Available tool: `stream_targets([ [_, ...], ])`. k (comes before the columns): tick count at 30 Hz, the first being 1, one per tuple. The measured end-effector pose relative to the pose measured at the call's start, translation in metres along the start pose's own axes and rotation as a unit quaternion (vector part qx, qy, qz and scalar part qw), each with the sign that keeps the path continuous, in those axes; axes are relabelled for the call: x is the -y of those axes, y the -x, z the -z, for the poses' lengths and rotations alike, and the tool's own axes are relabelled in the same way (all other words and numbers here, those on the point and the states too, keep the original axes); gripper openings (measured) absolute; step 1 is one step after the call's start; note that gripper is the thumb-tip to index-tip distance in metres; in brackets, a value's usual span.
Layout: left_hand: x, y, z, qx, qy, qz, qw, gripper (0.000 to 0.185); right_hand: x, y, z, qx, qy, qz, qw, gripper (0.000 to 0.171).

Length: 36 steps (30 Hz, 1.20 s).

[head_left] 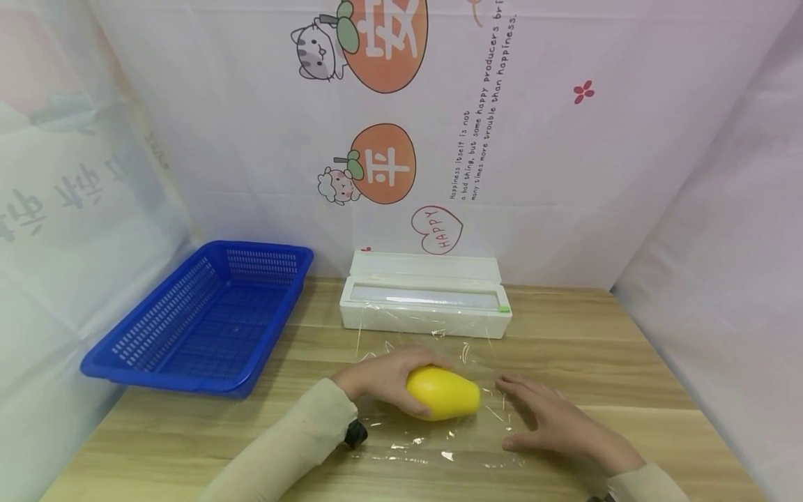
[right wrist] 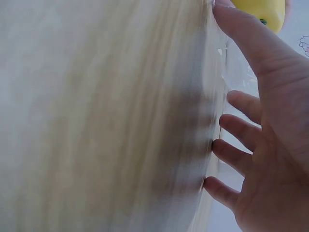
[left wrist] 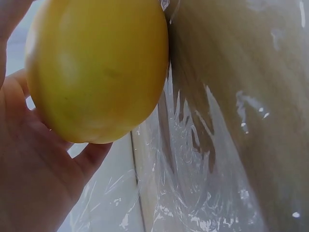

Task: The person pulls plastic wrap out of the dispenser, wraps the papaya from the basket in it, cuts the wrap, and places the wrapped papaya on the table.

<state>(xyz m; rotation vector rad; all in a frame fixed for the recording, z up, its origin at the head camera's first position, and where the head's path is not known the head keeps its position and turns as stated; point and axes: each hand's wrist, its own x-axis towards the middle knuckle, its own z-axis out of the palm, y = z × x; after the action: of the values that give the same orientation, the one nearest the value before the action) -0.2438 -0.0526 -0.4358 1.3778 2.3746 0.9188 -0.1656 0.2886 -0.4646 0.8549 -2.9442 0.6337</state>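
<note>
At lower centre, the left hand [head_left: 383, 376] grips a yellow fruit [head_left: 442, 393] on cling film [head_left: 433, 432]; the right hand [head_left: 552, 422] lies flat, seemingly pressing it. Blue basket [head_left: 207, 324], centre left, holds nothing.

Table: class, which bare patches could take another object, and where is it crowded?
Free: wood right of the dispenser box, and the near-left strip before the blue basket. Crowded: the cling film, with mango, left hand and right hand.
</note>
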Motion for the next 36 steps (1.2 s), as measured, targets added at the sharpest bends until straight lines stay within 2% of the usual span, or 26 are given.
stream_targets([
  [8, 0.001, 0.001, -0.002, -0.002, -0.012, -0.01, 0.9999, 0.082, -0.002, 0.0, -0.001, -0.014, -0.004, 0.01, 1.0, 0.101],
  [15, 0.001, 0.001, -0.002, 0.003, -0.012, -0.012, 0.9999, 0.081, 0.001, -0.001, 0.002, -0.015, -0.02, -0.007, 1.0, 0.107],
  [20, 0.0, 0.002, -0.002, 0.004, -0.009, -0.011, 0.9999, 0.081, 0.002, 0.0, 0.004, -0.018, -0.035, -0.01, 0.999, 0.104],
  [24, 0.0, 0.003, -0.003, 0.005, -0.008, -0.004, 0.9999, 0.081, 0.001, 0.002, 0.005, -0.022, -0.043, 0.002, 0.999, 0.093],
  [31, -0.002, 0.006, -0.002, -0.001, 0.006, 0.01, 0.9999, 0.082, 0.002, 0.005, 0.004, -0.058, -0.024, 0.052, 0.997, 0.055],
  [36, -0.001, 0.011, 0.002, -0.009, 0.02, 0.021, 0.9996, 0.087, 0.002, 0.005, 0.003, -0.084, -0.007, 0.075, 0.994, 0.047],
])
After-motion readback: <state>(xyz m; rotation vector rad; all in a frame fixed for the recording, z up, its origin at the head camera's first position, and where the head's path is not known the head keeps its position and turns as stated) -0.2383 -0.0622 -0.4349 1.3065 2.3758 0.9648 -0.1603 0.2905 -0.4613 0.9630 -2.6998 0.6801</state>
